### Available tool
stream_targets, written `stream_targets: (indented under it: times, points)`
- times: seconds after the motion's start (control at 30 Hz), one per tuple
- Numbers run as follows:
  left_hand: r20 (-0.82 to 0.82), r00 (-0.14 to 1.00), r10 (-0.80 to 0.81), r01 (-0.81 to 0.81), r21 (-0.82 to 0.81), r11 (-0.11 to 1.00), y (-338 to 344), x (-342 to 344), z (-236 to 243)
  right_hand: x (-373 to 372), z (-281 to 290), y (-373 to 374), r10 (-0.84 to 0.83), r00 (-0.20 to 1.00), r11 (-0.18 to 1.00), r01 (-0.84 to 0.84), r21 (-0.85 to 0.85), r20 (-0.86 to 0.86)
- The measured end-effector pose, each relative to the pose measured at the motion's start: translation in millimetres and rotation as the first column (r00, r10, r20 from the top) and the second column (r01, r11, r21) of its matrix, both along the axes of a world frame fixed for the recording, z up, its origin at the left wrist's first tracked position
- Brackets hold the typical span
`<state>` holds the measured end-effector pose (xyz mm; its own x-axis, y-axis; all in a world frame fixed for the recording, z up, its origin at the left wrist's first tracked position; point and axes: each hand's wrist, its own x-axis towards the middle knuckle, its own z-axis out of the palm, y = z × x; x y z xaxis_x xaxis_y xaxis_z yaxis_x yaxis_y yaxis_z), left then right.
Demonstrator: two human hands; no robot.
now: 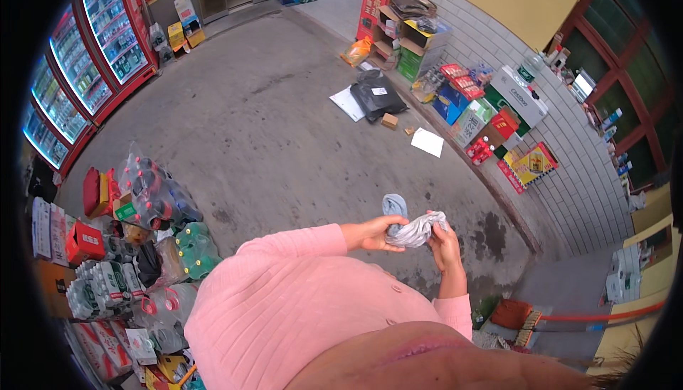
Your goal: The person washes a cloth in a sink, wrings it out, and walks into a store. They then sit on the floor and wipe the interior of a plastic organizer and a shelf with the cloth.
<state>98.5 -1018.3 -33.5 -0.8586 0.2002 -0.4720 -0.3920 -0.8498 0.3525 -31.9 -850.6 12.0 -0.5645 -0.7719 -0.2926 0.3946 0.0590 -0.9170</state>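
Head view: the left hand is grasping the middle part of a twisted pale-grey and blue-grey cloth, and the right hand is pinching its right end; so the grip of each hand is holding fabric. The cloth is staying between both hands, above the grey concrete floor. Farther away, a flat white rectangular sheet is lying near a small brown cardboard box.
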Motion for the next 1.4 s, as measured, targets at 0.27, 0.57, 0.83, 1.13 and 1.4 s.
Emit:
stream_targets:
  times: [0.27,0.57,0.83,1.13,1.4]
  points:
    - [-0.038,0.977,0.208,-0.21,-0.294,0.932,-124.1,-6.2,-3.7,-56.0,-19.4,-171.0,0.272,0.96,0.962,-0.273,0.006,0.061]
    - [-0.047,0.887,0.46,-0.458,-0.217,0.862,-262.0,-35.7,14.7,-131.2,-7.2,-357.6,0.651,0.759,0.755,-0.649,-0.094,-0.014]
    - [-0.15,0.752,0.641,-0.649,-0.007,0.76,-371.4,-11.5,-7.0,-122.6,-27.7,-524.1,0.812,0.582,0.582,-0.802,-0.13,0.046]
    - [-0.112,0.731,0.673,-0.672,-0.284,0.684,-576.2,12.3,-1.3,-100.1,-25.8,-712.5,0.681,0.731,0.731,-0.682,0.01,0.05]
    - [-0.106,0.892,0.44,-0.359,-0.758,0.545,-717.1,11.6,10.6,-96.8,-22.9,-847.9,0.579,0.803,0.807,-0.589,0.04,0.145]
